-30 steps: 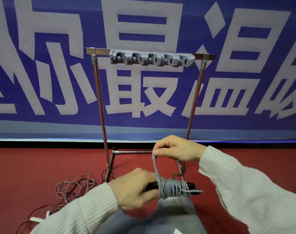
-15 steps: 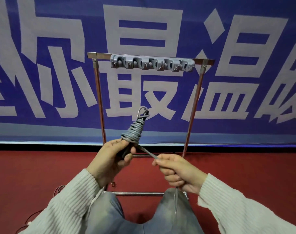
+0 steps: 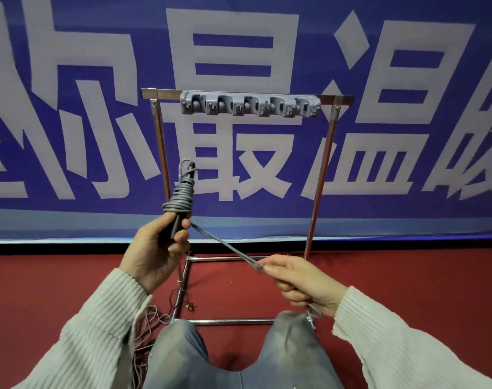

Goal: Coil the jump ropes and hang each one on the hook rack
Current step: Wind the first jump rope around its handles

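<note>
A grey jump rope [image 3: 181, 194] is wound in tight turns around its dark handles, which stand upright. My left hand [image 3: 157, 249] grips the lower end of the handles. A loose doubled strand runs from the bundle down to the right, where my right hand [image 3: 300, 284] pinches its end loop. The grey hook rack [image 3: 250, 104] sits on the top bar of a metal frame [image 3: 320, 175] straight ahead, above both hands, with nothing on its hooks. A thin reddish rope [image 3: 146, 329] lies tangled on the floor at the lower left.
The frame's base bars [image 3: 228, 321] lie on the red floor [image 3: 407, 276] just in front of my knees [image 3: 289, 346]. A blue banner with large white characters [image 3: 379, 66] covers the wall behind the frame.
The wound bundle was lifted from low and level to upright. My right hand has drawn the loose strand farther out to the right, away from the bundle.
</note>
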